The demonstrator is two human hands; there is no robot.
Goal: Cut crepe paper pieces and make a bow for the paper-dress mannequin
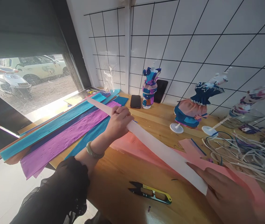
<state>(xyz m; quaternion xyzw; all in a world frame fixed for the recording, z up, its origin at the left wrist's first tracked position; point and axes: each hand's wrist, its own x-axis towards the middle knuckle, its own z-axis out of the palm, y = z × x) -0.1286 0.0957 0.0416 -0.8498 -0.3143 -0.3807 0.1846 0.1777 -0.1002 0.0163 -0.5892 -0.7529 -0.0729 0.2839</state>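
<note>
A long, narrow white paper strip (pixel 160 149) stretches diagonally above the table, between my two hands. My left hand (pixel 119 121) is closed around it toward its far end, and a tapering pinkish tip sticks out beyond the fist. At the near right end, my right hand (pixel 228 191) pinches the strip's edge; its thumb is partly hidden. Beneath the strip lies a salmon-pink paper sheet (pixel 131 144). Yellow and black thread snips (pixel 154 195) rest on the wood in front, blades pointing left.
Blue paper strips (pixel 53 124) and purple paper (pixel 69 133) lie at left, overhanging the table edge. Small dress forms in paper dresses (pixel 149 87) (pixel 190 109) stand behind, near a phone (pixel 135 101). Tangled pale strips (pixel 242 155) are piled at right.
</note>
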